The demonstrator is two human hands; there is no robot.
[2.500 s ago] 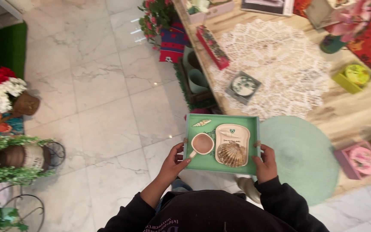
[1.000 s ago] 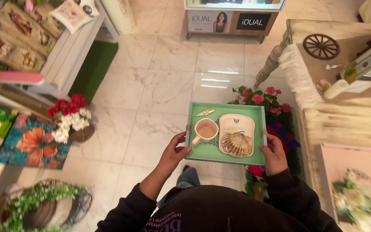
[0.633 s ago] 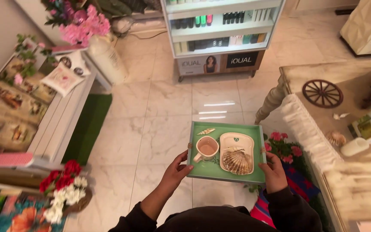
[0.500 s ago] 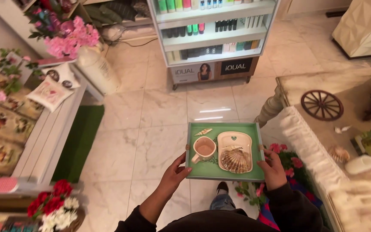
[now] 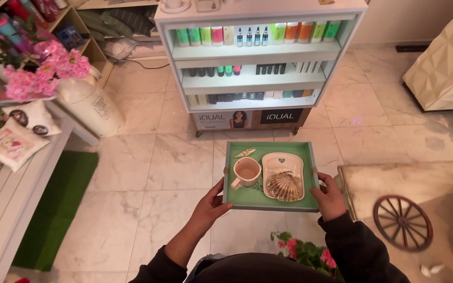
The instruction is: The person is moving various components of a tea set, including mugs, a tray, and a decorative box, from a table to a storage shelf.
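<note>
I carry a green rectangular tray [image 5: 237, 198] level in front of me, above a marble floor. My left hand [image 5: 209, 206] grips its left edge and my right hand [image 5: 329, 196] grips its right edge. On the tray stand a pale mug [image 5: 247, 171] at the left, a small spiral shell [image 5: 244, 153] at the back left, and a cream plate [image 5: 283, 164] with a large ribbed scallop shell [image 5: 284, 186] lying on it.
A white shelf unit [image 5: 258, 57] with rows of bottles stands straight ahead. A white vase with pink flowers [image 5: 82, 99] and a cushioned bench [image 5: 11, 157] are at the left. At the right a wooden table with a wheel ornament [image 5: 402, 222]. Flowers [image 5: 302, 254] lie below the tray.
My view has swung round and moved forward across the floor; the shelf unit has come closer. The tray stays held in both hands with its load unmoved.
</note>
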